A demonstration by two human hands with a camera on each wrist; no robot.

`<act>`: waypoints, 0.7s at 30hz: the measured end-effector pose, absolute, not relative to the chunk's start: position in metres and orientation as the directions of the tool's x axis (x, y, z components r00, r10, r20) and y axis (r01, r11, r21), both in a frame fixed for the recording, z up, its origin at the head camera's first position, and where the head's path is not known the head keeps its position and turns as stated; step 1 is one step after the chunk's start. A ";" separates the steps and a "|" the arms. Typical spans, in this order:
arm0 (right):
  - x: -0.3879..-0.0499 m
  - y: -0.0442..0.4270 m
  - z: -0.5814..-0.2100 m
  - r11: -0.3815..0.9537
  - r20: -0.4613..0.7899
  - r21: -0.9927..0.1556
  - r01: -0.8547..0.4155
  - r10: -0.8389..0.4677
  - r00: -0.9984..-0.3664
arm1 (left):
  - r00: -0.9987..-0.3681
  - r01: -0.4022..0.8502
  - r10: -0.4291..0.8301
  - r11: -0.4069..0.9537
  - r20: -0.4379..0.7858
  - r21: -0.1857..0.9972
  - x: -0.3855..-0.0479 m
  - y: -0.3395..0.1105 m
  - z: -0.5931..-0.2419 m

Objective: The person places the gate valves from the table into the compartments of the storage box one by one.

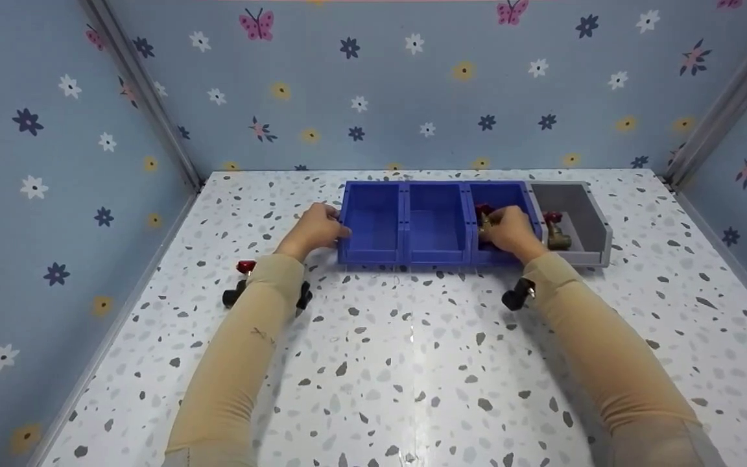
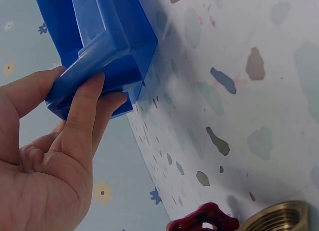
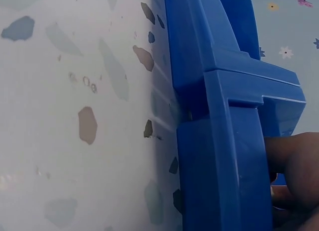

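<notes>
At the left end of the row, my left hand (image 1: 315, 228) pinches the side rim of a blue bin (image 1: 373, 257); the left wrist view has thumb and fingers on either side of the blue wall (image 2: 94, 52). My right hand (image 1: 515, 228) reaches into the third blue bin (image 1: 503, 258) and pinches a brass valve (image 1: 484, 228) with a red handle. In the right wrist view, bin walls (image 3: 219, 141) hide the valve and most of the fingers (image 3: 299, 159). Another red-handled brass valve (image 1: 559, 240) lies in the grey bin (image 1: 597, 227).
The second blue bin (image 1: 435, 256) stands between the two blue ones. Left of the row, beside the left sleeve, a red valve handle (image 1: 246, 266) shows on the speckled table (image 1: 373, 363); its brass threaded end (image 2: 281, 218) appears in the left wrist view. Flowered walls (image 1: 399, 84) enclose the table.
</notes>
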State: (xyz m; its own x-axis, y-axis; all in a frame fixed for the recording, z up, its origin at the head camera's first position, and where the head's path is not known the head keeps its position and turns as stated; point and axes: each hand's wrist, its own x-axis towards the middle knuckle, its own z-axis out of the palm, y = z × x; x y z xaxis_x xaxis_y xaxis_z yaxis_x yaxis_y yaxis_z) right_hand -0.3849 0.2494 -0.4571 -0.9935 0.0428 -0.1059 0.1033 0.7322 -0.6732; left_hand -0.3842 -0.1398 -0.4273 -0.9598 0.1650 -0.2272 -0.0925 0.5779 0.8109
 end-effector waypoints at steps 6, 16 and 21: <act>-0.386 0.251 -0.460 0.741 -0.086 -0.666 0.083 0.034 -0.996 | -0.959 -0.092 0.166 0.579 -0.228 0.810 -0.385 -0.140 -0.428; -0.387 0.253 -0.461 0.777 -0.050 -0.629 0.035 0.004 -0.999 | -0.958 -0.107 0.161 0.565 -0.237 0.818 -0.386 -0.140 -0.430; -0.386 0.253 -0.456 0.768 -0.128 -0.635 0.081 -0.001 -0.992 | -0.959 -0.104 0.156 0.577 -0.235 0.810 -0.386 -0.140 -0.429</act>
State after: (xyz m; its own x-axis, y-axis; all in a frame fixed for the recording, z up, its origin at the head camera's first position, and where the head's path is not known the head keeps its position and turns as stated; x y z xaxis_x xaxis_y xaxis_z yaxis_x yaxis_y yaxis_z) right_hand -0.3862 0.2532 -0.4561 -0.9918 -0.0010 -0.1281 0.0812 0.7684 -0.6347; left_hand -0.3864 -0.1403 -0.4293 -0.9594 0.1565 -0.2346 -0.1041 0.5767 0.8103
